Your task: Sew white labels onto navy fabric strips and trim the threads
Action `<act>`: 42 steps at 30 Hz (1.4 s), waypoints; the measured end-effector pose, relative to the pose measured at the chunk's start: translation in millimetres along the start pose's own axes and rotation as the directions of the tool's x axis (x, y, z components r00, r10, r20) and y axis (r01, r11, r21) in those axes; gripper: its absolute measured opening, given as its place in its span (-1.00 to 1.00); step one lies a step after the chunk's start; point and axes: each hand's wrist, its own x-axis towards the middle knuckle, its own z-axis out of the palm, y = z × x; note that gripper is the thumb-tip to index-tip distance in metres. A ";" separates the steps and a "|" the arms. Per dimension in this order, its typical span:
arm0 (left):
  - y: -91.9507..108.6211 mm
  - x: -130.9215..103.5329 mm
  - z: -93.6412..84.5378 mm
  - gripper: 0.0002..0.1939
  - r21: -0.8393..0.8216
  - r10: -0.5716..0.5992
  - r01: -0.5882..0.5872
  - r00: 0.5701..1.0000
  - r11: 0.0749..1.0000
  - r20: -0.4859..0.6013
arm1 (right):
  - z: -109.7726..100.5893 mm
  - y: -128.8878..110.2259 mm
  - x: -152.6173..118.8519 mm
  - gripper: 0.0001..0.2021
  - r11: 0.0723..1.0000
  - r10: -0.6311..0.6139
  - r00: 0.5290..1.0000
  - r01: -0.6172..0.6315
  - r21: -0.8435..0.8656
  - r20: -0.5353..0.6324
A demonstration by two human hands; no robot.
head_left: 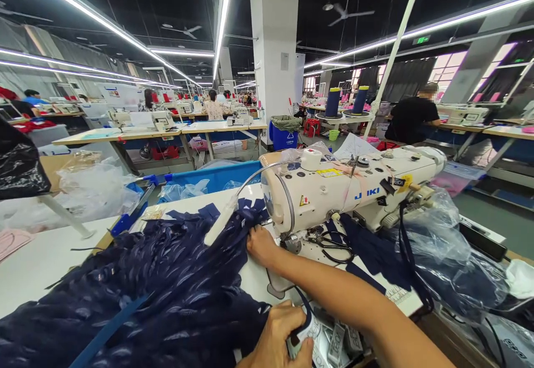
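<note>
My right arm crosses in front of a white sewing machine (pixel 325 187). My right hand (pixel 262 246) is curled at the edge of a big heap of navy fabric pieces (pixel 167 279), left of the needle area, closed on navy fabric; its fingertips are partly hidden. Lower down, my left hand (pixel 283 332) closes thumb and fingers around a navy strap (pixel 307 308) with a pale band by the thumb. Below it lie grey lettered bands (pixel 337 346). Black-handled scissors (pixel 337 247) rest on the machine bed beside my right forearm.
A white lamp on a bendy neck (pixel 221 223) hangs over the heap. Navy pieces in clear plastic (pixel 454 256) lie on the right. Two navy thread cones (pixel 332 102) stand behind the machine. A person in black (pixel 413 114) sits at the far right; blue bin (pixel 283 133) behind.
</note>
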 end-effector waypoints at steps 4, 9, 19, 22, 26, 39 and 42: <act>0.3 1.3 -1.6 -0.78 0.019 -0.025 0.024 0.998 1.000 0.055 | -13.1 0.2 -29.4 -0.85 0.995 -0.043 0.999 0.042 0.095 0.003; 13.6 7.9 -6.8 -0.74 -0.009 -0.161 0.164 0.974 0.986 0.160 | -46.7 18.3 -119.8 -0.73 0.903 -0.096 0.995 0.079 0.422 0.019; 45.1 24.6 -26.2 -0.86 0.223 -0.298 0.264 0.945 0.938 0.136 | -91.4 35.3 -190.7 -0.96 0.902 -0.180 0.978 0.121 0.414 0.107; 42.4 24.7 -32.2 -0.86 0.436 -0.319 0.219 0.932 0.873 0.170 | -78.1 31.7 -184.3 -0.89 0.959 -0.181 0.983 0.181 0.217 -0.022; 31.4 19.8 -39.2 -0.90 0.791 -0.304 0.045 0.935 0.611 0.182 | -42.0 47.0 -171.4 -0.84 0.976 -0.202 0.942 0.216 0.021 -0.268; -16.7 53.2 -37.9 -0.85 0.797 -0.222 -0.025 0.955 0.603 0.198 | 16.8 71.6 -146.9 -0.89 0.985 -0.158 0.964 0.168 0.030 -0.215; -34.5 54.7 -36.8 -0.84 0.775 -0.220 0.018 0.963 0.632 0.157 | 16.0 70.5 -143.6 -0.91 0.987 -0.134 0.978 0.146 0.066 -0.159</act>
